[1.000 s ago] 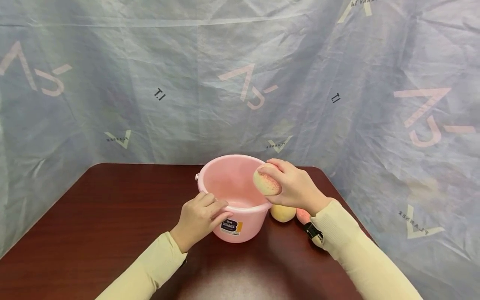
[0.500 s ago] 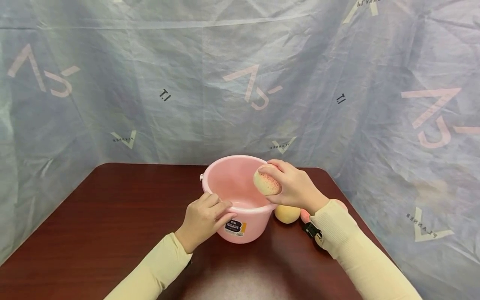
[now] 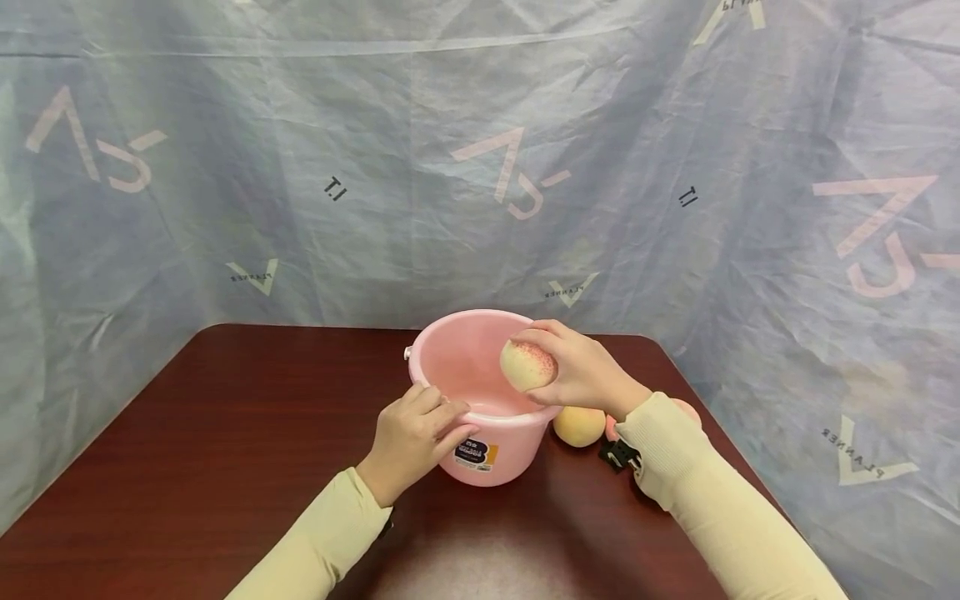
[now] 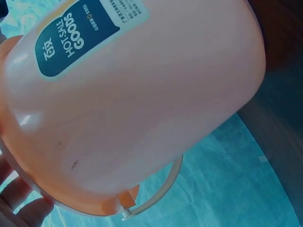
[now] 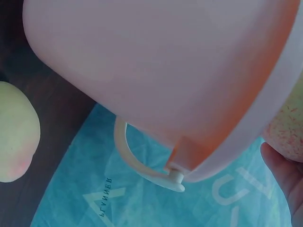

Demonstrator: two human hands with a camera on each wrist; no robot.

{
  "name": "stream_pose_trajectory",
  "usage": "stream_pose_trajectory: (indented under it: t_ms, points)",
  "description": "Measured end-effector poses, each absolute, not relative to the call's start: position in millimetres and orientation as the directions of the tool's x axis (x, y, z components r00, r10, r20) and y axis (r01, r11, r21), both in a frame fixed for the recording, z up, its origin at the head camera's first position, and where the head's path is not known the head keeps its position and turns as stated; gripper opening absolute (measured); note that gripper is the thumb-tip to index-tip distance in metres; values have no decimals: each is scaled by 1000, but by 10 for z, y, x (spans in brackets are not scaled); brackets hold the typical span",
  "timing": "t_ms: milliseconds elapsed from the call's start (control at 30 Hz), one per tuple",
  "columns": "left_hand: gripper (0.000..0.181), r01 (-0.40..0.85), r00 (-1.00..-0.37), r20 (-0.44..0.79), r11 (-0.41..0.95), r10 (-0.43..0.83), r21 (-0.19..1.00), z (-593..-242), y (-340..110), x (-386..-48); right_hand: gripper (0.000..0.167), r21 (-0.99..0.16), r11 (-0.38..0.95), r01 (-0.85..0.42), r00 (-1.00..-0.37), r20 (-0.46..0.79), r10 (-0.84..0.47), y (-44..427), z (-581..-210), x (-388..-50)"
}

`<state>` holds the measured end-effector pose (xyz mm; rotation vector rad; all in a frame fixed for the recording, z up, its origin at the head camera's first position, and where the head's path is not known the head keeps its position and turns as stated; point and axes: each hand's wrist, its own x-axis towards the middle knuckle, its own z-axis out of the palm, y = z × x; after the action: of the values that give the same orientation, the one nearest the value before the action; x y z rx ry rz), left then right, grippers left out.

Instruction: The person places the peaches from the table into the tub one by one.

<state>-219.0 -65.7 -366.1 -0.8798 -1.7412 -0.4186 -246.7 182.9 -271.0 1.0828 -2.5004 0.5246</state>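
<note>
1. Two hands on the go around one bucket (image 3: 517,454): pink plastic, smooth with a bit of sheen, round, tapering toward the base.
2. Right hand (image 3: 583,368) has its fingers and thumb curled round a speckled peach (image 3: 525,367), so they're spread about as wide as the fruit. It's up at the bucket's mouth, just inside the rim at 3 o'clock.
3. That peach is roundish and matte-looking, pale cream with short red flecks (the right wrist view shows them nicely). Pale side points to roughly 8 o'clock, redder side to 2. Long axis? Can't tell tbh, the hand covers too much.
4. Left hand (image 3: 411,433) grips the rim at 7 o'clock, fingers over the edge, thumb against the outer wall, so a narrow pinch.
5. Bucket stands mouth up, long axis pretty much vertical. Its flat dark-and-orange label (image 3: 475,452) faces 6 o'clock. Curved pale handle (image 5: 124,147) shows in the right wrist view.
6. Yellow peach (image 3: 579,427), round and smooth, sits just beside the bucket at 4 o'clock.
7. Table (image 3: 225,450) is glossy red-brown wood grain; at 12 o'clock there's a wrinkly grey-blue sheet (image 3: 375,225) with printed letters.
</note>
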Motion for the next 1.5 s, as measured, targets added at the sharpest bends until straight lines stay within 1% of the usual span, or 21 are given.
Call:
stream_pose_trajectory:
  t_ms: [133, 300, 467, 600, 733, 933, 1167, 1367, 1500]
  points:
    - [42, 737, -134, 928, 662, 346, -140, -3665, -661, -2184, 62, -214, 654, -726, -672, 423, -608, 1800, -2710, -2479]
    - [41, 742, -133, 927, 655, 350, -141, -3668, -649, -2180, 62, -199, 671, -714, -685, 395, -612, 1780, -2729, -2488]
    - [43, 736, -148, 921, 662, 361, -141, -3662, -635, -2170, 60, -185, 667, -722, -677, 386, -626, 1748, -2744, -2497]
    - [46, 736, -172, 915, 665, 364, -126, -3659, -634, -2160, 60, -177, 661, -729, -672, 369, -642, 1726, -2751, -2510]
    - [44, 735, -163, 918, 665, 361, -131, -3658, -639, -2165, 62, -166, 660, -733, -668, 360, -652, 1712, -2741, -2515]
    - [43, 732, -135, 923, 665, 360, -152, -3645, -654, -2185, 61, -151, 651, -744, -654, 367, -662, 1692, -2732, -2544]
    - [43, 730, -132, 926, 667, 352, -149, -3643, -664, -2191, 60, -145, 656, -741, -659, 347, -667, 1615, -2713, -2568]
    - [43, 730, -134, 928, 668, 347, -145, -3649, -661, -2191, 60, -88, 651, -754, -637, 337, -693, 1564, -2692, -2577]
    - [43, 730, -130, 929, 667, 348, -147, -3646, -662, -2190, 61, -67, 664, -744, -650, 302, -698, 1535, -2653, -2605]
